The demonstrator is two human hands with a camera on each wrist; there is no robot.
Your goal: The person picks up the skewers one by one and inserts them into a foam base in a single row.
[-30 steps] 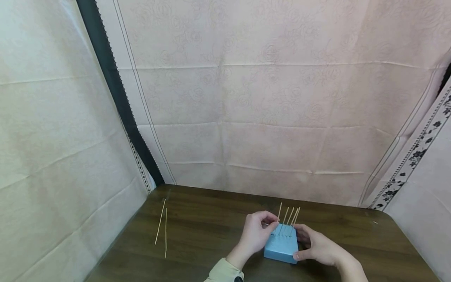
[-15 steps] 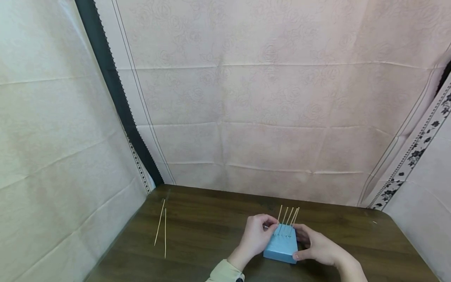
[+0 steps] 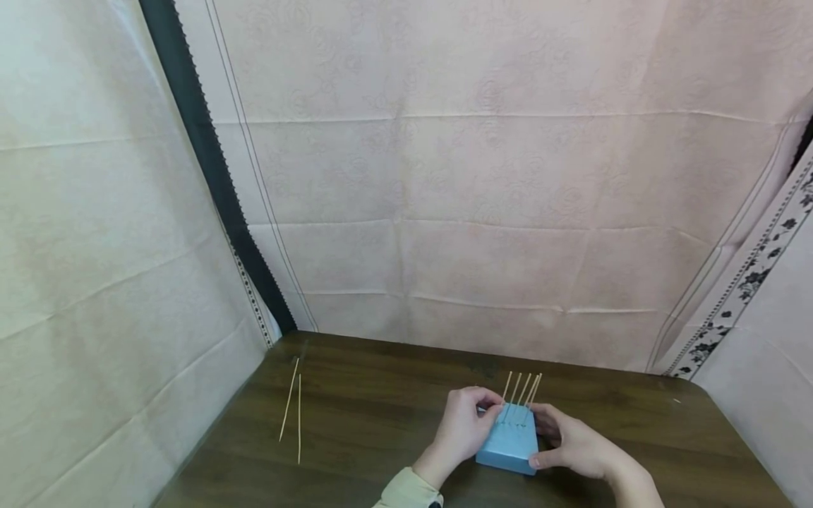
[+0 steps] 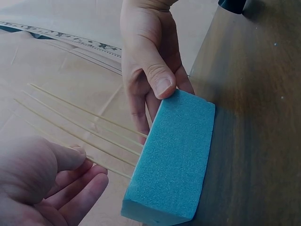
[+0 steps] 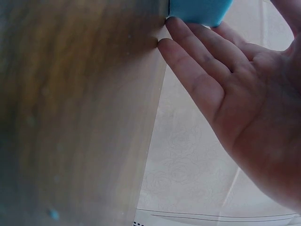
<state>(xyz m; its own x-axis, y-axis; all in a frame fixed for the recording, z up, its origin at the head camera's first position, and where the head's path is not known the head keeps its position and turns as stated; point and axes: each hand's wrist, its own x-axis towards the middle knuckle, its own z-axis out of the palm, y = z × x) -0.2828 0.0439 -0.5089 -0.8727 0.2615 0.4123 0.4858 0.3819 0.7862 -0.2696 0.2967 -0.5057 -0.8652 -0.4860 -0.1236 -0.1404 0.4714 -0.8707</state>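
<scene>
A light blue foam block lies on the dark wooden table, with several thin bamboo skewers standing in a row along its far part. My left hand is at the block's left side; thumb and fingertips pinch the leftmost skewer, whose lower end is in the foam. From the right, my right hand holds the block steady. Its thumb presses a corner of the foam, seen in the left wrist view. The right wrist view shows the other fingers stretched against the block, their tips near the tabletop.
Two loose skewers lie apart on the left of the table. A small pale sliver is at the far right. Patterned cloth hangs behind and on both sides. A dark object shows at the left wrist view's top edge.
The pinched skewer's top has dropped slightly, to about the height of the others, and my left hand has come down a little with it. The right hand and block stay in place.
</scene>
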